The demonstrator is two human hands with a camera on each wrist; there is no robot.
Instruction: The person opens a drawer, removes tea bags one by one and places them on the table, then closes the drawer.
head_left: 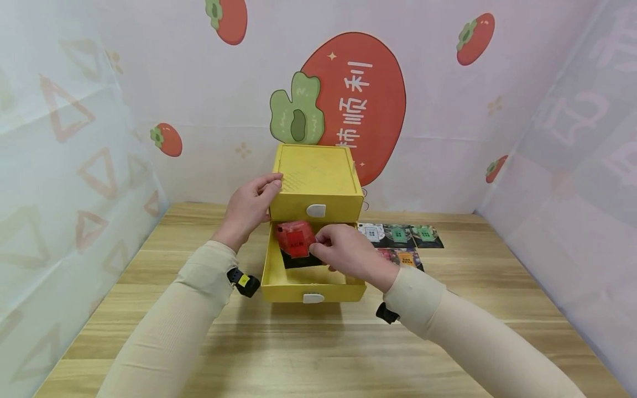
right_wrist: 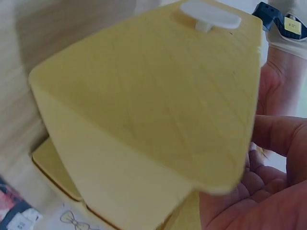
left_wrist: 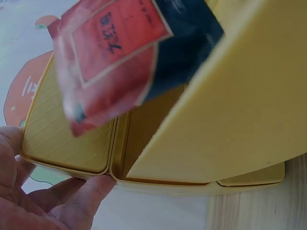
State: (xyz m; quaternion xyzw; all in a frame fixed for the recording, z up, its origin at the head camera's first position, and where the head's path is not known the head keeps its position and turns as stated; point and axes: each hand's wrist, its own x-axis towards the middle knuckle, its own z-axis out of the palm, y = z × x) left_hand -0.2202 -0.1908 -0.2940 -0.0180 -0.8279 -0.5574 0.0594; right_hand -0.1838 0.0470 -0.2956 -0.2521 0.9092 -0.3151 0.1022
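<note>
A yellow two-drawer box (head_left: 318,168) stands on the table with its lower drawer (head_left: 311,293) pulled out and its upper one closed. My left hand (head_left: 251,207) rests against the upper left side of the box, fingers at its top edge. Over the open drawer, my right hand (head_left: 348,251) pinches the right edge of a red-and-black sachet (head_left: 296,237). The sachet (left_wrist: 112,52) appears large in the left wrist view, tilted, its red label showing. In the right wrist view the drawer front (right_wrist: 158,96) hides the sachet, and only part of my right hand (right_wrist: 268,187) shows.
Several flat sachets (head_left: 398,235) in white, green, red and orange lie in two rows on the wooden table (head_left: 278,354), right of the box. Behind the box stands a backdrop (head_left: 209,99) printed with persimmons. White pull tabs (head_left: 313,298) stick out from the drawers.
</note>
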